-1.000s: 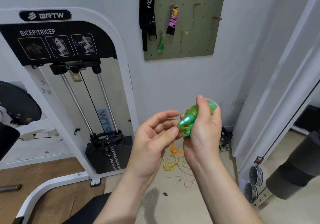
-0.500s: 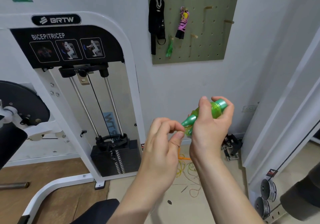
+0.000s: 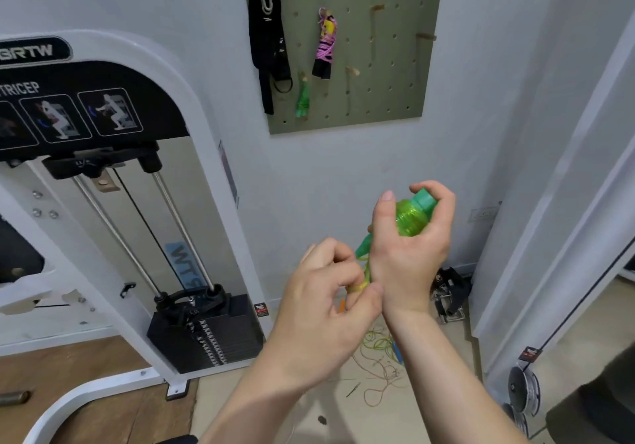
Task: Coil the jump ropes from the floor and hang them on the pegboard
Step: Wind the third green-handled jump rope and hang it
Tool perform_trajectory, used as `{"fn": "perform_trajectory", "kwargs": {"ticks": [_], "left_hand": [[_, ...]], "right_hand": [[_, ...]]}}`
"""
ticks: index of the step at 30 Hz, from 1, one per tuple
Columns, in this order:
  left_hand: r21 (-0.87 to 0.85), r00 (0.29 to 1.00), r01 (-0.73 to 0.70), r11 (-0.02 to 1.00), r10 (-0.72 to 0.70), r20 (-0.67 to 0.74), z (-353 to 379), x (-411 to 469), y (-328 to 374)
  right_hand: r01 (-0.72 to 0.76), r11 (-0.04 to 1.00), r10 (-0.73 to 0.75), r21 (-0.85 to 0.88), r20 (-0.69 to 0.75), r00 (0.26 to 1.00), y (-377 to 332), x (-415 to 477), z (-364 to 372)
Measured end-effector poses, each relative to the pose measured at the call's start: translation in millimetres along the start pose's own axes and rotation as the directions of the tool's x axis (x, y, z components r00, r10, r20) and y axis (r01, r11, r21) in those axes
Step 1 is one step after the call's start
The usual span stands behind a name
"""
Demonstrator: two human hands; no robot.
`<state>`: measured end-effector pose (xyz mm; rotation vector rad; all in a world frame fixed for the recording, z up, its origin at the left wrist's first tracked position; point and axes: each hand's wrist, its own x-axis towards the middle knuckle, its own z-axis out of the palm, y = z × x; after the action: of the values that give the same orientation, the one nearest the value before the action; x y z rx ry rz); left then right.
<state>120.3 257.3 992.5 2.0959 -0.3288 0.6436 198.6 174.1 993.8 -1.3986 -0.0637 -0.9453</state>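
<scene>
I'm clasping the green jump rope handles (image 3: 410, 218) in my right hand (image 3: 409, 261); my left hand (image 3: 326, 313), just below, is pinching the thin cord (image 3: 359, 285). It's looking light and floppy, so I'm trusting the rigid handles for grip.

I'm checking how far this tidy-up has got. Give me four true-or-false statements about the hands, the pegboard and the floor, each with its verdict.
1. The right hand grips the green translucent plastic jump-rope handles. True.
2. The left hand is open and holds nothing. False: it pinches the yellow-green cord just below the handles.
3. A pink-wrapped jump rope hangs on the olive-green pegboard. True.
4. The beige floor has no rope left on it. False: tangled thin yellow-green cords lie there, below the hands.
</scene>
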Motion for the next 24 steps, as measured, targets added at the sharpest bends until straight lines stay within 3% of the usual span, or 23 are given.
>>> {"fn": "perform_trajectory", "kwargs": {"ticks": [4, 7, 10, 13, 15, 18, 21, 22, 24], "left_hand": [[-0.315, 0.993, 0.081, 0.946, -0.103, -0.055, 15, 24, -3], [-0.53, 0.969, 0.2, 0.824, -0.247, -0.019, 21, 47, -5], [-0.638, 0.922, 0.302, 0.709, -0.387, 0.006, 28, 70, -6], [-0.604, 0.891, 0.321, 0.73, -0.449, -0.07, 30, 92, -6], [-0.561, 0.885, 0.299, 0.772, -0.444, -0.138, 28, 105, -4], [-0.431, 0.892, 0.265, 0.863, -0.389, -0.229, 26, 124, -6], [-0.259, 0.9, 0.288, 0.922, -0.353, -0.256, 30, 140, -14], [-0.232, 0.9, 0.3, 0.925, -0.355, -0.253, 31, 143, -16], [-0.277, 0.898, 0.31, 0.909, -0.376, -0.229, 34, 149, -19]], "right_hand": [[0.069, 0.997, -0.071, 0.043, 0.038, 0.997, 12, 23, -1], [0.065, 0.994, -0.075, 0.082, 0.115, 0.991, 19, 40, -6], [-0.056, 0.998, 0.044, 0.036, 0.27, 0.962, 24, 58, -12], [-0.202, 0.979, 0.171, 0.033, 0.414, 0.894, 33, 76, -24], [-0.192, 0.981, 0.167, 0.006, 0.471, 0.866, 38, 90, -31], [-0.091, 0.975, 0.2, -0.203, 0.623, 0.756, 44, 107, -36], [0.271, 0.884, 0.122, -0.381, 0.748, 0.652, 42, 115, -35], [0.344, 0.87, 0.088, -0.353, 0.798, 0.596, 39, 115, -32], [0.305, 0.922, 0.078, -0.24, 0.884, 0.46, 34, 112, -17]]}}
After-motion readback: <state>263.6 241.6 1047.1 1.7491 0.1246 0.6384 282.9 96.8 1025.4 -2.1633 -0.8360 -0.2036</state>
